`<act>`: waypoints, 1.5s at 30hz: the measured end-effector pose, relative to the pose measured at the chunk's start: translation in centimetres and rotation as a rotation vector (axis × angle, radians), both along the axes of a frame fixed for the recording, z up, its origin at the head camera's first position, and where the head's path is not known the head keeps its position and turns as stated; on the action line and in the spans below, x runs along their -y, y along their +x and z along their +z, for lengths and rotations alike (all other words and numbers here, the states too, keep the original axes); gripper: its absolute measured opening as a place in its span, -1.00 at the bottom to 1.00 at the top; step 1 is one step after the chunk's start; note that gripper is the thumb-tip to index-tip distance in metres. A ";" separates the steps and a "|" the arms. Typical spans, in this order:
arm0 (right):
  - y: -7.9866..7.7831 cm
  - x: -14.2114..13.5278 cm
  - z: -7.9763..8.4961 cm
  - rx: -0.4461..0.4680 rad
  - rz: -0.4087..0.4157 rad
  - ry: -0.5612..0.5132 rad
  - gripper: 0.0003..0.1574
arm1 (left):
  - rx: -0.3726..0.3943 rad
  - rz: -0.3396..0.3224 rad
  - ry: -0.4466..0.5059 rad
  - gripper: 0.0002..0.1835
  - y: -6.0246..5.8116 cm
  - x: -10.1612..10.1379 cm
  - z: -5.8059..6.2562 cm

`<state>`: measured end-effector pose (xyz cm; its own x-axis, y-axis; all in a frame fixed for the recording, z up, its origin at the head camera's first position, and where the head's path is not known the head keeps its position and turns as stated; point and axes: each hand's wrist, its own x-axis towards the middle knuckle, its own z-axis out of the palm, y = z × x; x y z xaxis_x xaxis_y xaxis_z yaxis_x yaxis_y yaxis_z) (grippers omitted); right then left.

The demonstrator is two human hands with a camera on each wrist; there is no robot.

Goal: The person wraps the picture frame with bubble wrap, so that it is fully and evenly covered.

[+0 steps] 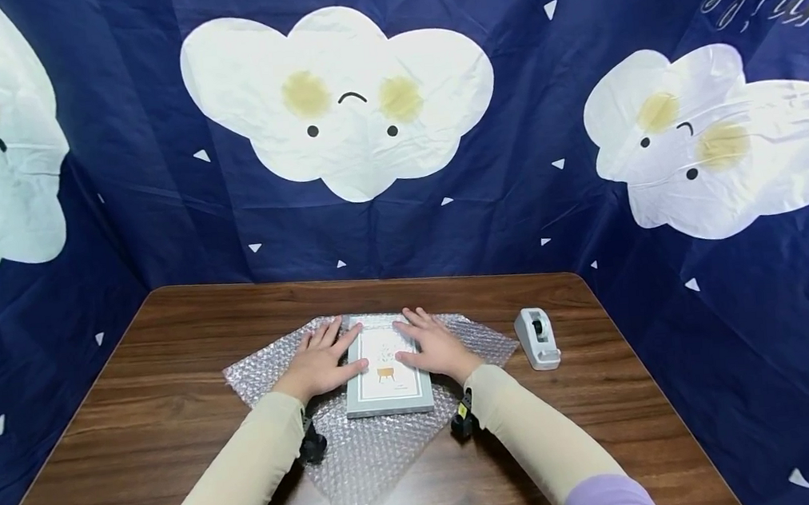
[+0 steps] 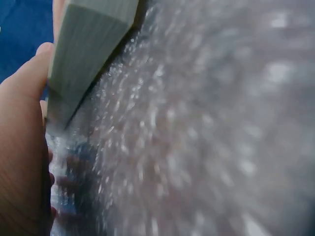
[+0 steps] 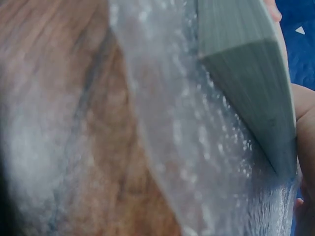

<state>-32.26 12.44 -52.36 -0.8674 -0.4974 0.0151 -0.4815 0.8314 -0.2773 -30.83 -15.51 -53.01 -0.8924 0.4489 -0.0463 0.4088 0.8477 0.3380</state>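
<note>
A grey picture frame [image 1: 390, 404] with a white print of a potted plant lies flat on a sheet of bubble wrap [image 1: 379, 455], which is turned cornerwise on the table. At the frame's left side, my left hand [image 1: 319, 364] rests with its fingers spread, thumb and forefinger touching the front. From the right side, my right hand [image 1: 440, 347] lies on it with spread fingers, thumb and forefinger over the print's edge. Both wrist views show a frame corner [image 2: 93, 44] close up, with the frame's side [image 3: 251, 73] standing on the bubble wrap.
A white tape dispenser [image 1: 538, 339] stands on the table to the right of the bubble wrap. The brown wooden table [image 1: 139, 436] is enclosed at the back and sides by a dark blue cloth [image 1: 146, 187] printed with white clouds.
</note>
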 end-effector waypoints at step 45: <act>0.3 -0.2 -0.4 0.049 -0.026 -0.009 0.05 | -0.329 -0.388 0.298 -0.19 11.8 6.1 -1.7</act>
